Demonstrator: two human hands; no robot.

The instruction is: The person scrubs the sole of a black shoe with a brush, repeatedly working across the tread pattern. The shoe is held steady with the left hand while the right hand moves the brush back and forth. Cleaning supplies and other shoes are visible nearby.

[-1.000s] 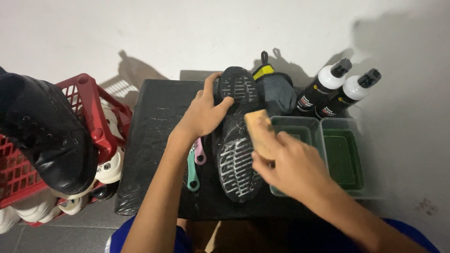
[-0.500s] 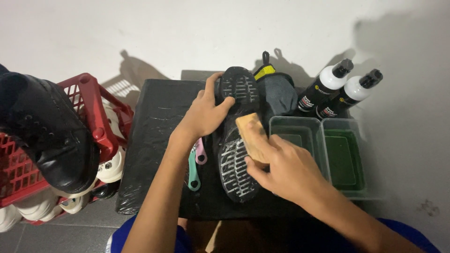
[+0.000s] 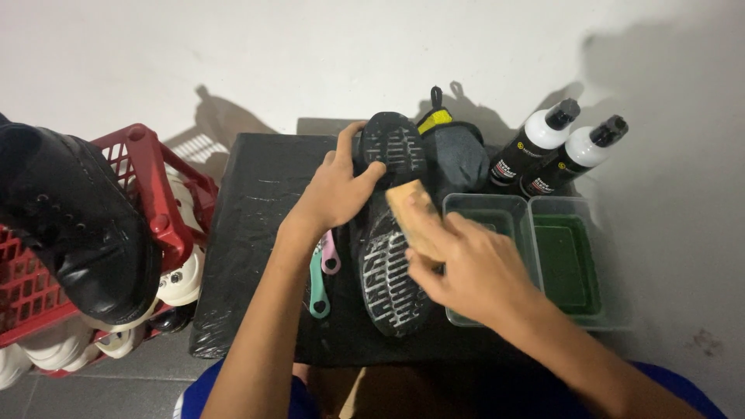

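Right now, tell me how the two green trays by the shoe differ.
The near tray is partly hidden by the right hand; the far tray shows whole. The far tray's green bottom is plain to see; the near tray's is mostly covered. Both are clear-walled rectangles, side by side.

A plain white wall (image 3: 310,54) catches hard shadows; a black-covered table (image 3: 256,233) stands on grey floor tiles (image 3: 116,384).

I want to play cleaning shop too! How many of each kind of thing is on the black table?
Shoes, sole up: 1
Wooden brushes: 1
Spray bottles: 2
Clear tubs: 2
Pastel handled tools: 2
Grey cloth bundle: 1
Total: 9
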